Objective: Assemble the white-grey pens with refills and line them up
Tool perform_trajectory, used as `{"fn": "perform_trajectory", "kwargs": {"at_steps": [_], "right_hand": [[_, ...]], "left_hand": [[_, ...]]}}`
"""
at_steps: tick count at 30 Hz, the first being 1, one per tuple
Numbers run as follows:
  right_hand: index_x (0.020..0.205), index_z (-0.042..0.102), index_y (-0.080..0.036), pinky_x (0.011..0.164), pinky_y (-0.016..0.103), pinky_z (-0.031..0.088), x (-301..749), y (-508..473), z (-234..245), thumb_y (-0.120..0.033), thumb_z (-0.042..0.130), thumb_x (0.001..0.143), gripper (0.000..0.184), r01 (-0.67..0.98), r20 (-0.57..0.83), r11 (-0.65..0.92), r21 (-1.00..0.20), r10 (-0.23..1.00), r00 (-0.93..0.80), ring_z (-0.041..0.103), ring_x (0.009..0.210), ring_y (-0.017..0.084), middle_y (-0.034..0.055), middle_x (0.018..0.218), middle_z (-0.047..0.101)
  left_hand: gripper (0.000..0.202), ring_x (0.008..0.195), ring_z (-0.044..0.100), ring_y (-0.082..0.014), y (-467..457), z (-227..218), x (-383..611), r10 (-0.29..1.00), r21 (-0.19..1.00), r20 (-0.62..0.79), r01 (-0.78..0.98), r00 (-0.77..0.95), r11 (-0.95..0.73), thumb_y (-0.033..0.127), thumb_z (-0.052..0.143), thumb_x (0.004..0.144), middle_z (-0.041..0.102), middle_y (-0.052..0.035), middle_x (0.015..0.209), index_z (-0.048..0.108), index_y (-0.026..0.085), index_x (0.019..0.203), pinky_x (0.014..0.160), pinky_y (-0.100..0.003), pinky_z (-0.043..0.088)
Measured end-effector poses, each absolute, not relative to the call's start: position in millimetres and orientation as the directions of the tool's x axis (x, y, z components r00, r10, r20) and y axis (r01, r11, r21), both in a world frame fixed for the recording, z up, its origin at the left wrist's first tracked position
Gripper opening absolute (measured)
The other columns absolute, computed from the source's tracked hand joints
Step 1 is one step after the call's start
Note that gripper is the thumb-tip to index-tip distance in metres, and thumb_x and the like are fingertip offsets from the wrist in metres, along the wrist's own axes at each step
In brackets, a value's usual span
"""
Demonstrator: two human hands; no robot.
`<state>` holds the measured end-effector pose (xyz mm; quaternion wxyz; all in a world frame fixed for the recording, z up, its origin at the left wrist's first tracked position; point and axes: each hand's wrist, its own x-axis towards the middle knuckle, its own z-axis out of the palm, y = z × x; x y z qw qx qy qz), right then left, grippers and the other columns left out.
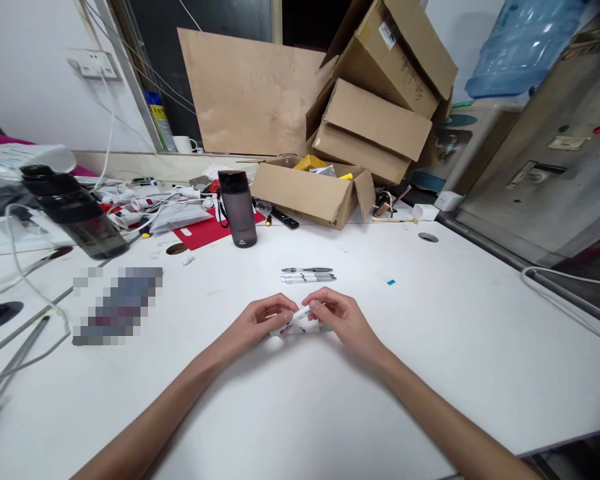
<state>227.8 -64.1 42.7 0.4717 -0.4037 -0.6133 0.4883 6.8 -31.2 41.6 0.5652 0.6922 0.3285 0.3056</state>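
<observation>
At the near middle of the white desk (430,360), your two bare hands meet over one white pen (301,313). Your left hand (264,317) has its thumb and fingers closed on the pen's lower-left end; your right hand (342,317) pinches its upper-right end. So the pen sits between your fingertips, left hand one side, right hand the other, just above the desktop. Long axis runs slantwise, near-left to far-right, more across you than away; can't tell which end is the tip. Under it, partly hidden by your fingers, a pale item with dark marks (309,329) lies crosswise. Just beyond your hands, white pens (305,277) and a dark pen (307,270) lie side by side, long axes left-right. Blue scrap (391,282) to their right. Farther back: smoky bottle (240,212) upright, black remote (285,218), open carton (303,192) with yellow things in it. Behind those, stacked cardboard boxes (375,130) beside a leaning wooden board (250,100).
</observation>
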Motion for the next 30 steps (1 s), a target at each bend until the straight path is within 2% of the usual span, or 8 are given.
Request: {"fn": "perform_trajectory", "kwargs": {"at_steps": [4,8,11,14,16,21,25,30], "right_hand": [[0.093,0.071,-0.022,0.075,0.031,0.045,237,-56,41,-0.051,0.062,0.093,0.030,-0.029,0.216,0.216,-0.976,0.976,-0.005,0.055,0.077,0.018,0.0018,0.079,0.060],[0.090,0.066,-0.025,0.082,0.032,0.048,253,-48,42,-0.053,0.055,0.096,0.030,-0.142,0.238,0.284,-0.948,0.931,0.276,0.054,0.085,0.019,0.0036,0.095,0.058],[0.083,0.058,-0.026,0.085,0.032,0.050,266,-43,45,-0.052,0.056,0.095,0.029,-0.296,0.192,0.317,-0.901,0.904,0.383,0.055,0.089,0.018,0.0030,0.096,0.055],[0.087,0.056,-0.026,0.084,0.031,0.051,277,-40,48,-0.048,0.061,0.093,0.023,-0.509,0.070,0.276,-0.815,0.920,0.386,0.056,0.085,0.016,0.0014,0.091,0.053],[0.090,0.055,-0.027,0.077,0.028,0.051,281,-39,50,-0.044,0.062,0.093,0.019,-0.593,0.030,0.255,-0.764,0.932,0.362,0.053,0.075,0.014,-0.0008,0.084,0.048],[0.087,0.052,-0.024,0.057,0.023,0.041,282,-41,55,-0.032,0.061,0.092,0.013,-0.695,0.061,0.235,-0.679,0.962,0.266,0.033,0.056,0.011,-0.0057,0.070,0.029],[0.083,0.052,-0.022,0.053,0.022,0.039,285,-43,61,-0.024,0.055,0.089,0.007,-0.747,0.060,0.210,-0.631,0.973,0.223,0.031,0.054,0.011,-0.0061,0.068,0.025],[0.080,0.051,-0.019,0.052,0.021,0.040,294,-42,63,-0.016,0.050,0.086,0.007,-0.794,0.063,0.288,-0.536,0.951,0.302,0.031,0.053,0.009,-0.0065,0.066,0.027]], "left_hand": [[0.024,0.083,0.057,-0.0190,-30,47,6,0.834,0.981,0.060,0.124,0.549,-0.152,0.042,0.064,0.094,0.065,-0.0036,0.092,0.072,0.021,0.100,0.077,-0.027,0.044],[0.023,0.084,0.058,-0.0194,-29,47,4,0.849,0.983,0.073,0.105,0.524,-0.149,0.041,0.063,0.094,0.065,-0.0037,0.091,0.072,0.021,0.101,0.079,-0.029,0.046],[0.023,0.082,0.056,-0.0185,-29,45,4,0.847,0.986,0.065,0.097,0.528,-0.137,0.040,0.062,0.095,0.063,-0.0031,0.087,0.071,0.021,0.103,0.079,-0.029,0.045],[0.023,0.082,0.056,-0.0183,-28,43,3,0.845,0.988,0.063,0.085,0.531,-0.127,0.040,0.061,0.096,0.062,-0.0029,0.085,0.071,0.020,0.102,0.078,-0.029,0.045],[0.023,0.082,0.056,-0.0182,-27,43,3,0.848,0.989,0.067,0.076,0.526,-0.126,0.040,0.061,0.096,0.062,-0.0030,0.085,0.071,0.020,0.102,0.077,-0.028,0.045],[0.022,0.082,0.055,-0.0175,-27,42,2,0.858,0.989,0.072,0.074,0.509,-0.128,0.039,0.061,0.097,0.062,-0.0031,0.085,0.071,0.020,0.101,0.077,-0.028,0.045],[0.023,0.083,0.054,-0.0176,-27,42,2,0.859,0.989,0.074,0.074,0.506,-0.128,0.039,0.060,0.097,0.062,-0.0033,0.085,0.071,0.019,0.102,0.078,-0.028,0.045],[0.024,0.082,0.054,-0.0173,-25,41,2,0.857,0.989,0.068,0.081,0.511,-0.126,0.040,0.061,0.097,0.063,-0.0031,0.085,0.071,0.019,0.101,0.078,-0.028,0.045]]}}
